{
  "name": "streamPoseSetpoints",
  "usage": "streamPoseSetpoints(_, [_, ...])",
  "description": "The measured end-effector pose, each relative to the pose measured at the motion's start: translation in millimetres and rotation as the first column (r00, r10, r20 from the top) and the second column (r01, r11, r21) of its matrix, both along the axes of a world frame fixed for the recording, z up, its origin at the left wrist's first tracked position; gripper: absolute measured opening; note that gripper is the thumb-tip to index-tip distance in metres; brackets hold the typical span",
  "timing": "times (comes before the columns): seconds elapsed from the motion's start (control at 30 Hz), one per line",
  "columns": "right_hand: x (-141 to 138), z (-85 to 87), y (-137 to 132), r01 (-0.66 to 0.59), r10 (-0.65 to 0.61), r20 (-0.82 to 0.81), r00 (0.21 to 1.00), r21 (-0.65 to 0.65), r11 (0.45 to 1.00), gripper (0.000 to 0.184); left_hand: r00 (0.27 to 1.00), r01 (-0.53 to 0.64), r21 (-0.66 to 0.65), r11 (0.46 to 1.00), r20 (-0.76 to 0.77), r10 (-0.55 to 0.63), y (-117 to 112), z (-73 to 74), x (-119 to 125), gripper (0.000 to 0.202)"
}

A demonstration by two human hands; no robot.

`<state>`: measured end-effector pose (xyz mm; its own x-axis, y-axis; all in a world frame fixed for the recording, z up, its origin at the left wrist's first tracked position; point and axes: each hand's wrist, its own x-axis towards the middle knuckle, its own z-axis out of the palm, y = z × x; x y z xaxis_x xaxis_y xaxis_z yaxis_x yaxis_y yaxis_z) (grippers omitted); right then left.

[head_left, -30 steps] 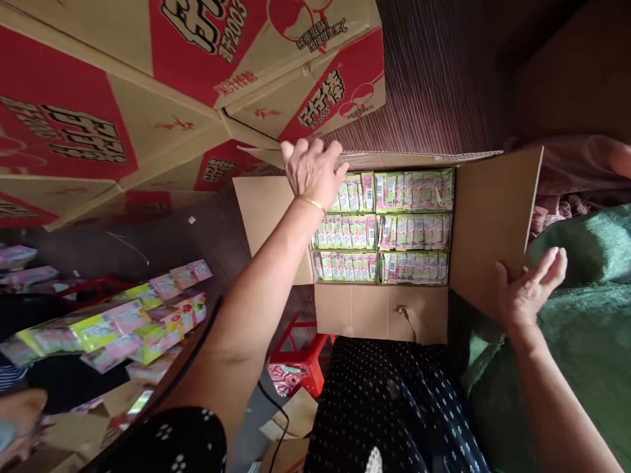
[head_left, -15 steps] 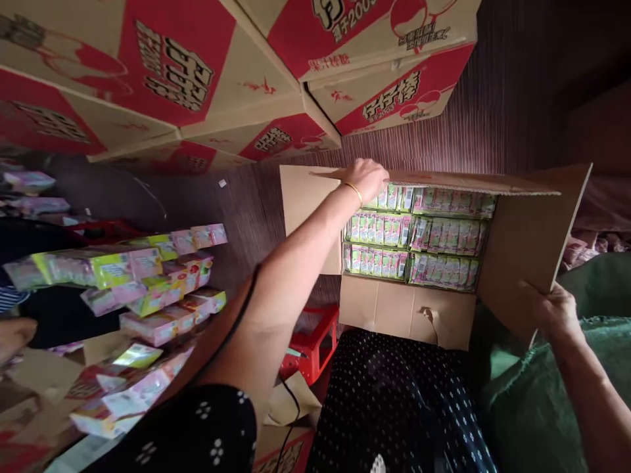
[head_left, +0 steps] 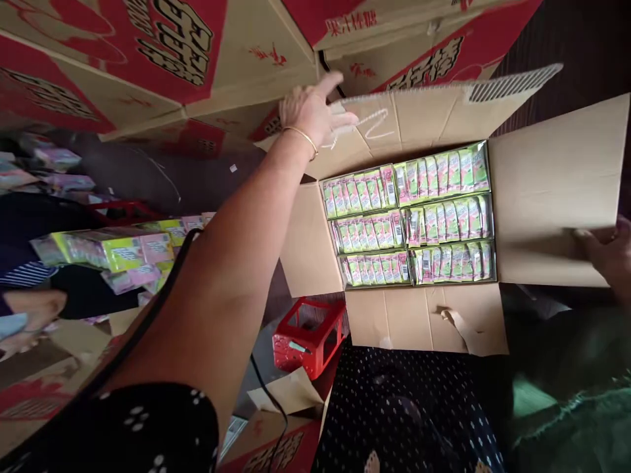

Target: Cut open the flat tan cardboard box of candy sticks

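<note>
An unsealed cardboard box (head_left: 424,318) lies before me with its flaps spread outward. Inside it, small green and pink packets (head_left: 365,233) stand in several clear-wrapped packs, set in two columns. My left hand (head_left: 313,112) is at the left end of the far flap (head_left: 409,121), fingers spread, with the flap's edge between forefinger and thumb. At the far right, my right hand (head_left: 608,253) pinches the outer edge of the right flap (head_left: 552,197), thumb on the inner face. The other fingers of that hand are mostly hidden.
Red and brown printed cartons (head_left: 256,46) are stacked beyond the box. A red plastic stool (head_left: 308,338) stands at its near left. Wrapped candy packs (head_left: 128,253) are piled on the left, near another person's hand (head_left: 34,315). Green sacking (head_left: 582,407) lies at the lower right.
The far flap has swung up and away from over the packs, baring the far row. My left hand moved left and outward, its fingers spreading. The right flap tipped further outward with my right hand.
</note>
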<state>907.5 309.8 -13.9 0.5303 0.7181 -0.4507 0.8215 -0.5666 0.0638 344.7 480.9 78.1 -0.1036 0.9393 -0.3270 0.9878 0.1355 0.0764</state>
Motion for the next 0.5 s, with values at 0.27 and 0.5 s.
streamPoseSetpoints(0.27, [-124,-55.8,-43,-0.028,0.048,-0.236,0.97,0.089,0.996,0.088,0.983,0.175,-0.056,0.983,0.071,-0.171,-62,-1.2,29,0.042])
streamPoseSetpoints(0.5, [-143,-69.5,-47,0.054,-0.002,-0.341,0.94,0.142,0.988,0.085,0.991,0.121,-0.126,0.985,0.063,-0.114,-28,-6.2,13,0.055])
